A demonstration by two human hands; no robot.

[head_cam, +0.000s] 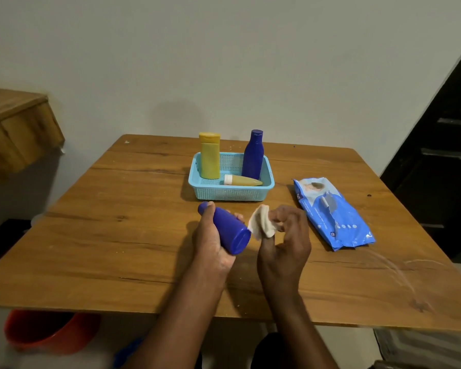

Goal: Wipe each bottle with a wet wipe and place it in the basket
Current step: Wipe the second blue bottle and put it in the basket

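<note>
A: Step in hand looks like wiping. The left hand point(213, 235) grips the blue bottle point(228, 230) round its body, tilted above the worktop point(117, 209), cap away, base toward the camera. The right hand point(282, 235) pinches a bunched wet wipe point(261, 222) just beside the bottle's base, touching it or nearly so.

B: Basket status?

A: The light-blue basket point(232, 194) already holds three: a yellow bottle point(210, 155) and a dark blue bottle point(253, 155) upright, a small tan bottle point(241, 180) lying flat. So likely the last one.

B: Next move?

A: Probably finish rubbing the base and sides, then set it in the gap left in the basket without tipping the upright two.

B: Any text?

A: The wipes pack point(333, 211), to the right of the basket, has print, too small to read. Bottles show no readable labels.
</note>
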